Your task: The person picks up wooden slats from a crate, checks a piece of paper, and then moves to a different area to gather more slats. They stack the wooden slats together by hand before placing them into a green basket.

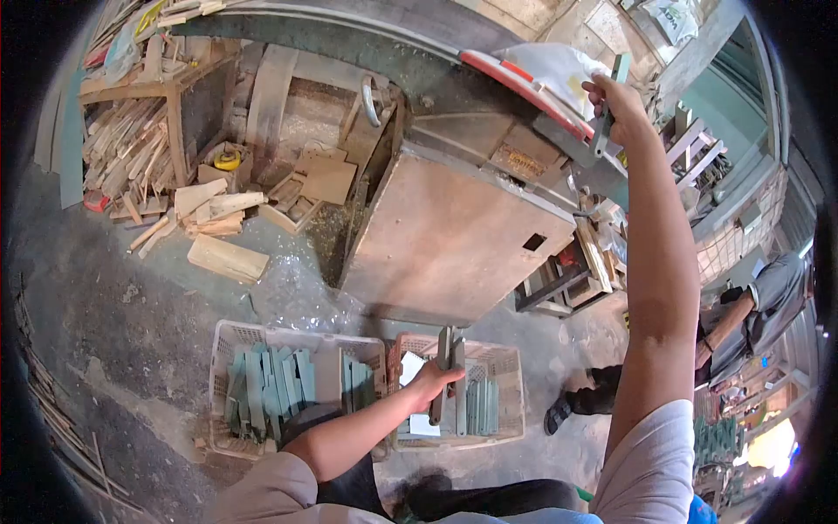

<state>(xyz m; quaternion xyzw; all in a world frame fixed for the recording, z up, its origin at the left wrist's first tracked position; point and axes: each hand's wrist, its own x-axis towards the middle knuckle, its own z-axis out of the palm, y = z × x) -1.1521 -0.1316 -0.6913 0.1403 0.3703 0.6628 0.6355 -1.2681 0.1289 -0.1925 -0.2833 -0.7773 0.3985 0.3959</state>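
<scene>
Low in front of me, my left hand (434,382) is closed around a pair of grey-green wooden slats (444,406), held above the right crate. My right hand (618,103) reaches far forward and grips a single green slat (621,68) beside the red guard (524,86) of a machine. That slat's lower end overlaps the machine's edge. Stacks of green slats (272,389) stand in the left plastic crate (216,349). More green slats (483,406) and white sheets (424,425) lie in the right plastic crate (521,384).
The machine's large wooden panel (463,236) stands beyond the crates. Offcuts (229,258) and a bench full of scrap strips (140,148) are at the left. On the right, another person (742,323) stands near the crates, a shoe (557,414) on the concrete floor.
</scene>
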